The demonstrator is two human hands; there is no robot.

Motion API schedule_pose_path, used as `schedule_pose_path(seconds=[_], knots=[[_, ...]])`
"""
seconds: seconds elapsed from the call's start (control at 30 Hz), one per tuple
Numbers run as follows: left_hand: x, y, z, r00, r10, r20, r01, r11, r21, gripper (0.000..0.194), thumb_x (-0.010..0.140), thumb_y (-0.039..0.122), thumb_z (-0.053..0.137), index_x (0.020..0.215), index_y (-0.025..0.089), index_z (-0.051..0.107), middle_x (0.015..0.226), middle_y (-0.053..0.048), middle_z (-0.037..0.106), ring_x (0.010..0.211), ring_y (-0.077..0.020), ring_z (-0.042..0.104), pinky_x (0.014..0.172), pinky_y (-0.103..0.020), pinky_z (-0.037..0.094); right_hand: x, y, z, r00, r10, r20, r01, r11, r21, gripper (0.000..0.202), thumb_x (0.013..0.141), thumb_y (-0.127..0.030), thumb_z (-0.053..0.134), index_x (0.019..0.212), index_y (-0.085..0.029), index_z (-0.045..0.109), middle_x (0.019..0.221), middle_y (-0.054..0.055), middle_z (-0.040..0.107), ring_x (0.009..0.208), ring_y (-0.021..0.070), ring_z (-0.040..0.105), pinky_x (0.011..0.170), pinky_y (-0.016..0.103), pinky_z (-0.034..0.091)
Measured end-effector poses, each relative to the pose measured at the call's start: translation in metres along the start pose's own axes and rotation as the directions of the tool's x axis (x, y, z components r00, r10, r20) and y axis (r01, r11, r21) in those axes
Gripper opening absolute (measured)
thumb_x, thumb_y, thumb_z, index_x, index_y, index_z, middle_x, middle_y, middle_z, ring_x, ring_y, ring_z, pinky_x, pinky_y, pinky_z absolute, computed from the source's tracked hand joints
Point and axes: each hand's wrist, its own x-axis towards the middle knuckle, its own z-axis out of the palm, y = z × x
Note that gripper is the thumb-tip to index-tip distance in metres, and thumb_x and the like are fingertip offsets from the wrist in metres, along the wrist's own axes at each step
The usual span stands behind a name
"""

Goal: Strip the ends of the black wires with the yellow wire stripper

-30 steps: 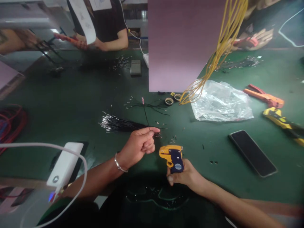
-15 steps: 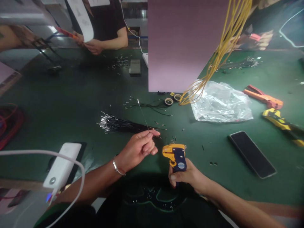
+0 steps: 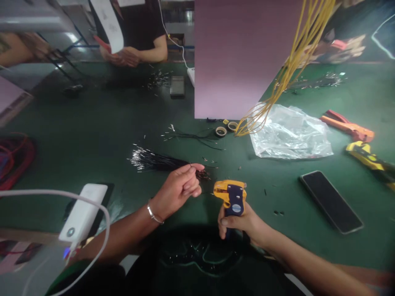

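Observation:
My left hand (image 3: 180, 185) is closed in a pinch on a thin dark wire, whose length is hard to make out against the table. Beneath and behind its fingers lies a bundle of black wires (image 3: 160, 159), with pale tips fanned to the left and copper-coloured ends at the right. My right hand (image 3: 239, 224) grips a yellow and dark blue wire stripper (image 3: 235, 198) by its handle, jaws facing left toward my left hand. A small gap separates the stripper from the left fingers.
Loose black wires (image 3: 194, 135) and tape rolls (image 3: 220, 131) lie ahead. A clear plastic bag (image 3: 290, 131), yellow wires (image 3: 277, 86), orange-handled cutters (image 3: 348, 126), a yellow-black tool (image 3: 367, 155) and a phone (image 3: 331, 201) occupy the right. A power bank (image 3: 83, 211) sits left. Co-workers' hands (image 3: 126, 55) appear beyond.
The wire stripper has risen slightly in my right hand. My left hand has shifted a little left and up, and its wire's far end has swung left.

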Motion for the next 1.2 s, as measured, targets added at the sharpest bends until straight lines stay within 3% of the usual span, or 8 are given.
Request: schedule_pose_path(seconds=[0.27,0.4,0.63,1.03,1.2], knots=[[0.004,0.008,-0.007,0.996,0.091,-0.021,-0.091,0.996,-0.021,0.016,0.094,0.022,0.053,0.101,0.015,0.065,0.049,0.009,0.03,0.043,-0.0049,0.028,0.055,-0.024,0.042,0.005,-0.006,-0.018,0.986,-0.08,-0.144,0.098,0.988,0.12,0.011,0.071,-0.022,0.074,0.074,-0.017,0.064,0.061,0.003,0.067,0.058,0.0205,0.063,0.063,0.036,0.048],[0.005,0.007,-0.004,0.994,0.099,-0.039,-0.099,0.995,-0.006,0.015,0.093,0.022,0.055,0.101,0.015,0.065,0.05,0.009,0.031,0.044,-0.0052,0.029,0.057,-0.026,0.045,0.008,-0.006,-0.016,0.981,-0.127,-0.149,0.151,0.976,0.159,0.018,0.07,-0.021,0.077,0.083,-0.018,0.064,0.071,0.003,0.069,0.067,0.0229,0.066,0.072,0.041,0.05],[0.0,0.005,0.01,0.997,0.054,-0.047,-0.056,0.998,-0.031,0.015,0.091,0.022,0.057,0.1,0.013,0.066,0.05,0.009,0.036,0.043,-0.0047,0.032,0.06,-0.028,0.049,0.017,-0.008,-0.006,0.972,-0.167,-0.167,0.198,0.962,0.188,0.026,0.065,-0.022,0.083,0.086,-0.018,0.068,0.071,0.002,0.069,0.068,0.0219,0.067,0.075,0.04,0.05],[-0.005,-0.009,0.013,0.998,-0.005,0.063,0.01,0.997,-0.08,0.019,0.095,0.023,0.052,0.104,0.012,0.064,0.057,0.003,0.052,0.052,-0.0085,0.051,0.079,-0.039,0.053,0.023,-0.007,0.008,0.973,-0.14,-0.183,0.183,0.953,0.243,0.029,0.063,-0.027,0.086,0.083,-0.016,0.068,0.072,0.003,0.073,0.068,0.0206,0.07,0.068,0.032,0.051],[-0.006,-0.014,0.013,0.993,-0.022,0.12,0.031,0.997,-0.072,0.018,0.093,0.025,0.054,0.096,0.012,0.065,0.066,-0.004,0.061,0.066,-0.0175,0.063,0.07,-0.037,0.053,0.024,-0.005,0.007,0.968,-0.154,-0.2,0.209,0.932,0.297,0.029,0.061,-0.021,0.088,0.083,-0.017,0.069,0.076,0.001,0.072,0.069,0.0201,0.07,0.073,0.034,0.054]])
